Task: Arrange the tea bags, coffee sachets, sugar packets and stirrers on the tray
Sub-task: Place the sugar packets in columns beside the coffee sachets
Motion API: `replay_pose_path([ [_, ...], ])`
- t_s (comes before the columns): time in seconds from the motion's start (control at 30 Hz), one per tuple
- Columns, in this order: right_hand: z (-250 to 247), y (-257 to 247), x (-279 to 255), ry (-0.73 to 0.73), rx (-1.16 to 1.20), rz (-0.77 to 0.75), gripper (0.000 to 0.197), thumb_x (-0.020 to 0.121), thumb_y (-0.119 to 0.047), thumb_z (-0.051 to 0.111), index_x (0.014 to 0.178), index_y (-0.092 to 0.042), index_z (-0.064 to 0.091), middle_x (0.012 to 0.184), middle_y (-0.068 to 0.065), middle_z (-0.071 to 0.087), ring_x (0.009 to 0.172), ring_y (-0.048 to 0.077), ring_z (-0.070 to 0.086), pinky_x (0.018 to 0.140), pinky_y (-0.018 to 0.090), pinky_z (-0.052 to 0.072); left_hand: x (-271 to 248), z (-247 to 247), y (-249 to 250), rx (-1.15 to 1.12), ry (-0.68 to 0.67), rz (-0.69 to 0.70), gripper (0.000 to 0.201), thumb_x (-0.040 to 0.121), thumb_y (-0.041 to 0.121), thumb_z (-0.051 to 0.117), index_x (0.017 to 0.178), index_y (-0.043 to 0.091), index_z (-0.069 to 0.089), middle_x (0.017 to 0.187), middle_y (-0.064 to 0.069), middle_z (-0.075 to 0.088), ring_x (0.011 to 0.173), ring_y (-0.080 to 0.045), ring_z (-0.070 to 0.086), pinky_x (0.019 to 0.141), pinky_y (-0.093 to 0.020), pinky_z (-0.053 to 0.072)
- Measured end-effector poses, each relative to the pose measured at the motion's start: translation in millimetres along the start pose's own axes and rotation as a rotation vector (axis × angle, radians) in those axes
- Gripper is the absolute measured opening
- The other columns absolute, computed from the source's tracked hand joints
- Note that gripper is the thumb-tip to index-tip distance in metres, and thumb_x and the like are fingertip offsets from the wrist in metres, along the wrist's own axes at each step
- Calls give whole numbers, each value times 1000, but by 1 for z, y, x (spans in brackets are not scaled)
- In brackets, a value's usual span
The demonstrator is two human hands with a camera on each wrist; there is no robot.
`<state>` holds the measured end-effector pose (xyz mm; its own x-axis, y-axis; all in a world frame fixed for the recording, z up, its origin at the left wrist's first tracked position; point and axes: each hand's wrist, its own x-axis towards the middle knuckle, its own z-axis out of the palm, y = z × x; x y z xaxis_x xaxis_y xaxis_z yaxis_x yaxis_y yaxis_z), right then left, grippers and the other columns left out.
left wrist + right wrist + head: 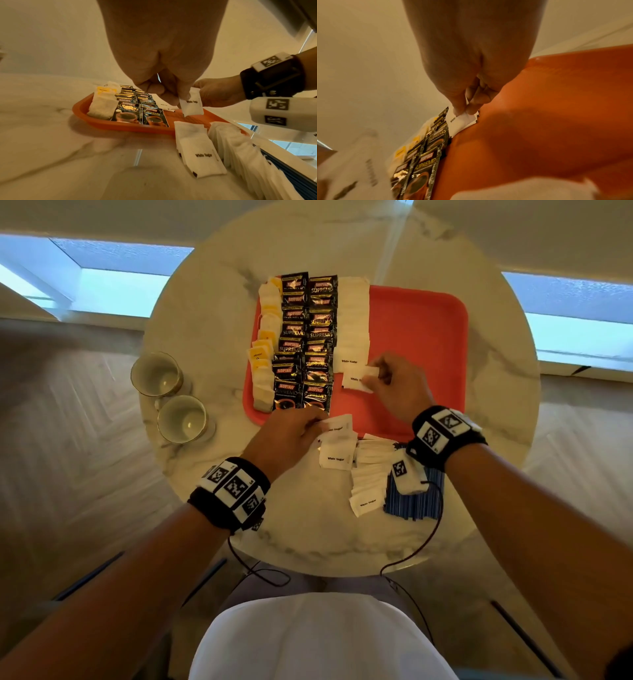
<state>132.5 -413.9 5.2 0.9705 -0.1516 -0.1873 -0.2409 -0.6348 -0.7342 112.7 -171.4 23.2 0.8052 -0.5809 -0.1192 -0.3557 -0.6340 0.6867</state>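
The red tray [421,313] held a column of tea bags [263,361], two of coffee sachets [305,344] and one of sugar packets [352,323]; its right half lay bare. The right hand [394,385] pinched a sugar packet [356,380] over the tray. The left hand [287,436] pinched another packet [337,424] at the near rim, beside the loose packets [368,474] and stirrers [414,501] on the table [205,313].

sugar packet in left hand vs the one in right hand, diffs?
The white paper sugar packet in the left hand hangs near the red plastic tray's near edge; the white paper sugar packet in the right hand is over the tray, at the sugar row's near end. Both read "White Sugar", each held in a fingertip grip.
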Motion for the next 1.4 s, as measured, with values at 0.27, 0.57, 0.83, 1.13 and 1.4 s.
replay_pose_path([
  [0.27, 20, 9, 45, -49, -51, 27, 24, 88, -22, 74, 107, -13, 63, 83, -3, 57, 74, 10, 51, 61, 13, 39, 24, -3, -4, 13, -3, 1, 23, 99, 19, 56, 116, 10, 68, 104, -3, 72, 85, -2, 53, 73, -1, 32],
  [0.57, 8, 1, 39, 18, 48, 33, 28, 99, -42, 57, 103, -15, 61, 92, 2, 63, 76, 9, 52, 66, 20, 42, 64, -10, -4, 7, 10, 18, 23, 99, 20, 56, 116, 8, 67, 106, -6, 70, 92, -8, 59, 82, -17, 45],
  [0.83, -15, -10, 5, -196, 3, -125, 18, 98, -32, 61, 106, -17, 65, 82, -3, 62, 70, 7, 52, 63, 18, 40, 100, -21, -2, -27, 64, 65, 20, 99, 24, 55, 111, 14, 67, 99, 2, 68, 89, -9, 60, 81, -21, 48],
  [1.13, 0, 15, 30, -222, -139, -48, 15, 95, -27, 66, 100, -13, 63, 85, -2, 62, 74, 14, 54, 62, 21, 40, 69, -3, -12, -41, 49, -48, 22, 91, 19, 68, 112, 17, 62, 101, 3, 58, 84, -1, 53, 75, -6, 42],
  [1.4, 8, 12, 44, -219, -122, 36, 19, 90, -28, 73, 95, -15, 60, 79, -2, 61, 63, 2, 49, 52, 3, 35, 19, 19, -22, -26, -41, -68, 19, 89, 18, 68, 108, 15, 64, 100, 6, 55, 84, -6, 53, 74, -23, 50],
])
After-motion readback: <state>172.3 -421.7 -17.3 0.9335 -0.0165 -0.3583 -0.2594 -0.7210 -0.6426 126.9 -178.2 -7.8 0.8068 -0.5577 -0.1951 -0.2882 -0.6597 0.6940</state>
